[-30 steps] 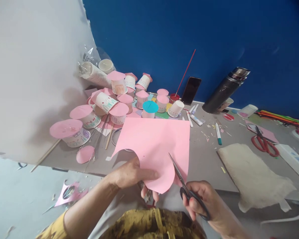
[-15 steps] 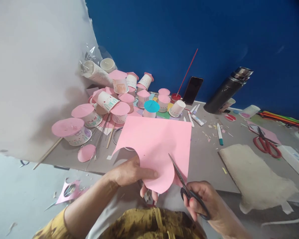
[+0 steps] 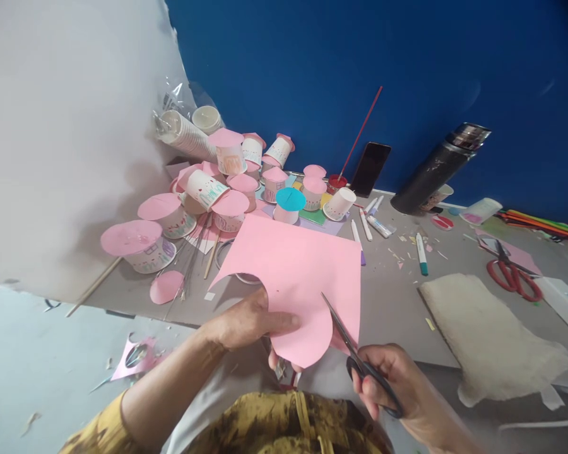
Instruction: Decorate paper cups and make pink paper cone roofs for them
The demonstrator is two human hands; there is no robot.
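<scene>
A large sheet of pink paper point(image 3: 298, 265) is held over the table's front edge, with a round curve cut into its lower part and a bite out of its left side. My left hand point(image 3: 255, 321) grips it, thumb on top and fingers underneath. My right hand point(image 3: 388, 378) is closed round the black handles of a pair of scissors point(image 3: 343, 326). The blades point up and to the left, lying along the cut on the right of the curve. The lower blade is partly hidden by the paper.
Behind stand several paper cups with pink discs on top point(image 3: 230, 208) and one with a blue disc point(image 3: 290, 199). To the right are markers point(image 3: 421, 255), a black flask point(image 3: 440, 170), red-handled scissors point(image 3: 514, 277) and a cream cloth point(image 3: 487, 334). A phone point(image 3: 372, 169) leans against the blue wall.
The view has shifted slightly. The pink sheet has turned a little, its right corner lower than before. Both hands keep their hold, and the scissors stay at nearly the same spot on the cut.
</scene>
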